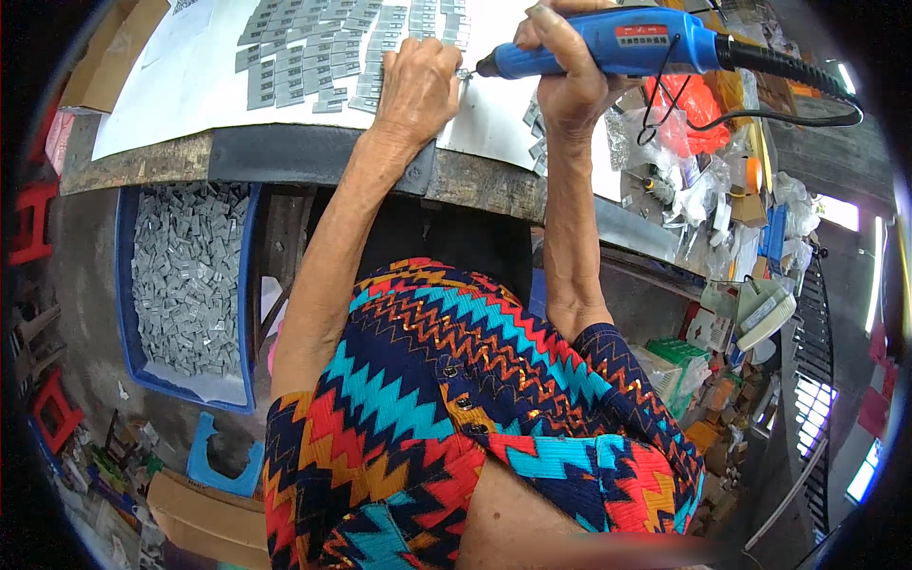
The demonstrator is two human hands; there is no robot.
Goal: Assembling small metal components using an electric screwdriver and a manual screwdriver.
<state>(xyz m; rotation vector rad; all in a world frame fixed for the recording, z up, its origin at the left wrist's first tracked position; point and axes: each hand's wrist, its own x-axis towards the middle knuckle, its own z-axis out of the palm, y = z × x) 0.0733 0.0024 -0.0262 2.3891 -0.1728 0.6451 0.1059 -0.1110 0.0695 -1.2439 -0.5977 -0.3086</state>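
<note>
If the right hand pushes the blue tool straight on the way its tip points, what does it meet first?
Probably the small metal piece under the left hand fingertips; the blue power screwdriver in the right hand points there.

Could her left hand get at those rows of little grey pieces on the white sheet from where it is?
Probably yes: the left hand rests on the white sheet right beside the grey pieces, with nothing between them.

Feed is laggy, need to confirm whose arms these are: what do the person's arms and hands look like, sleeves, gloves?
Both forearms are bare, no gloves, rings or watch visible. Left hand and right hand are uncovered. Short sleeves in a multicoloured zigzag pattern end above the elbows.
</note>
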